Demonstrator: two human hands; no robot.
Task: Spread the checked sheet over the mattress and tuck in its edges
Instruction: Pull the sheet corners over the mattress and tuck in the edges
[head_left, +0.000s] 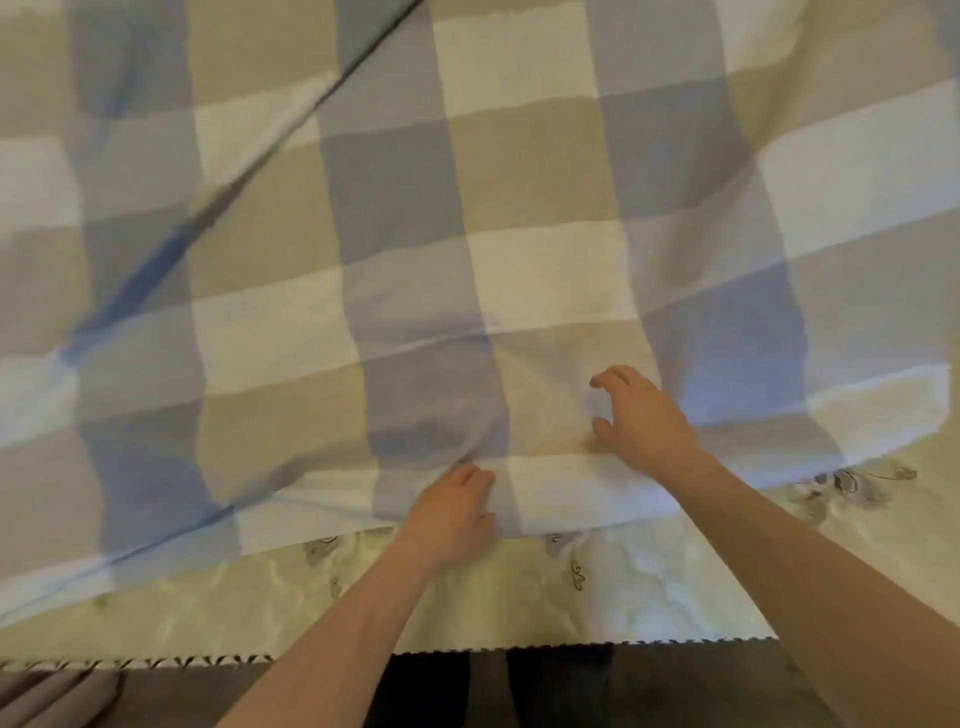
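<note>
You are looking at exactly one checked sheet (467, 234) and one pale patterned mattress (467, 603). You are holding out two hands, one left hand (451, 514) and one right hand (641, 415), and two bare forearms (332, 649) are showing behind them.

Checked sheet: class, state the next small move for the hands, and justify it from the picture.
Probably draw the checked sheet nearer: its near edge stops short, leaving a strip of patterned mattress bare, and the left hand seems to pinch that edge.
</note>
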